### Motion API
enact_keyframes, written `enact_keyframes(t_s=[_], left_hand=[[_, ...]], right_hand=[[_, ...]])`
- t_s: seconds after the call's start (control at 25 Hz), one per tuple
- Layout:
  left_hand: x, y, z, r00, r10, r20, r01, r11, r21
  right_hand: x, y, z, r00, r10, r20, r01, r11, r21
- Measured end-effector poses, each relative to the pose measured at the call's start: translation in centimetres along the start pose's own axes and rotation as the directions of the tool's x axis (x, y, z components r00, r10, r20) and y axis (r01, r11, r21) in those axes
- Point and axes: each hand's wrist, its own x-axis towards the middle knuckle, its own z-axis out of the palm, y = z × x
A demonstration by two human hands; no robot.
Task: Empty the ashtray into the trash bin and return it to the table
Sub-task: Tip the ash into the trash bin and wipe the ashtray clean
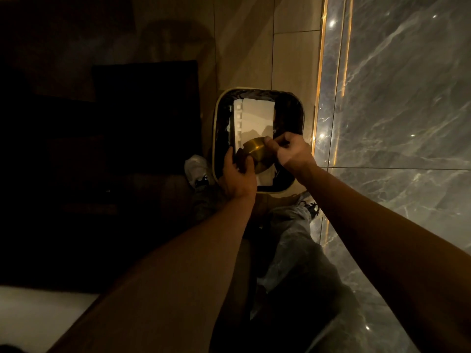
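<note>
Over the trash bin (216, 138), I see both hands, left (238, 178) and right (290, 151), pinching the tilted brass ashtray (256, 154).

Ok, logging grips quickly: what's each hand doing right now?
Left hand: closed on the ashtray, over the bin.
Right hand: fingers pinching the ashtray's rim.

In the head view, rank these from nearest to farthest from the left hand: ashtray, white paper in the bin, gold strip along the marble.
1. Ashtray: held by the left hand, above the bin.
2. White paper: inside the bin, just beyond the ashtray.
3. Gold strip: off to the right, past the bin's far side.
</note>
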Motion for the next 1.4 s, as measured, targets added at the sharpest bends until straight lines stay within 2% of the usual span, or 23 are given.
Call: enact_keyframes(t_s=[0.12, 0.2, 0.28, 0.44, 0.6, 0.72, 0.88, 1.12, 1.28, 1.4], left_hand=[[0.3, -1.4, -0.1, 0.99, 0.122, 0.071, -0.126, 0.991, 0.053], [0.5, -1.6, -0.4, 0.979, 0.175, 0.11, -0.192, 0.964, 0.181], [0.4, -0.9, -0.7, 0.964, 0.214, 0.156, -0.253, 0.917, 0.308], [0.5, -0.3, -1.0, 0.937, 0.235, 0.258, -0.333, 0.824, 0.458], [1.0, -0.2, -1.0, 0.92, 0.271, 0.284, -0.391, 0.698, 0.6], [1.2, 0.2, -0.8, 0.909, 0.287, 0.302, -0.416, 0.603, 0.681], [1.8, 0.8, -0.7, 0.894, 0.318, 0.316, -0.441, 0.501, 0.744], [2.6, 0.6, -0.9, 0.842, 0.317, 0.437, -0.533, 0.36, 0.765], [2.7, 0.5, -1.0, 0.843, 0.296, 0.449, -0.531, 0.322, 0.784], [3.0, 0.7, -0.8, 0.84, 0.302, 0.451, -0.539, 0.36, 0.762]], right_hand=[[0.0, 0.0, -0.4, 1.0, -0.005, 0.013, 0.005, 1.0, 0.013], [0.0, 0.1, -0.7, 1.0, -0.021, 0.017, 0.021, 1.0, 0.002], [0.0, 0.2, -1.0, 1.0, -0.027, 0.015, 0.027, 1.0, -0.004], [0.0, 0.4, -1.6, 0.999, -0.015, 0.05, 0.015, 1.0, -0.011], [-0.5, -0.1, -1.7, 0.997, 0.013, 0.081, -0.017, 0.999, 0.046], [-0.5, -0.1, -1.5, 0.994, 0.022, 0.103, -0.025, 0.999, 0.027], [-0.7, 0.6, -1.1, 0.991, 0.046, 0.126, -0.05, 0.998, 0.027], [-1.3, 1.3, -1.2, 0.983, 0.097, 0.154, -0.113, 0.989, 0.099], [-1.3, 1.4, -1.5, 0.982, 0.08, 0.171, -0.098, 0.991, 0.095], [-1.5, 1.6, -1.4, 0.983, 0.056, 0.174, -0.069, 0.995, 0.073]])
